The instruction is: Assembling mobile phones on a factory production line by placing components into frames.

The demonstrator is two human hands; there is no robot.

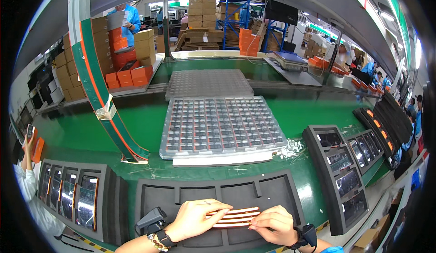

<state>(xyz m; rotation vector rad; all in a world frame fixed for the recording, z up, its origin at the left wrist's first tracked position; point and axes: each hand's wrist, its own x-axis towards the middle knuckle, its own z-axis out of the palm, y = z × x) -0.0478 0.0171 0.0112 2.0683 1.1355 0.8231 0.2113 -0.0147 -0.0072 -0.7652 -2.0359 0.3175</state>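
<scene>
Between my two hands is a level stack of several thin orange-edged slabs point(234, 217), phone-like in size, seen from their edges. My left hand point(197, 219) closes on the stack's left end, fingers over the top. At the right end, my right hand point(275, 225) pinches it with thumb and fingertips. Both hands are over a black foam tray point(150, 198) with shallow recesses. The slabs' faces cannot be made out from here.
Beyond the foam tray lies a clear plastic tray point(222, 149) of small dark parts in rows. Foam trays with glossy dark panels stand left point(106, 198) and right point(324, 162). A green-and-orange taped post point(91, 80) rises at left. Another person's hand point(28, 148) shows far left.
</scene>
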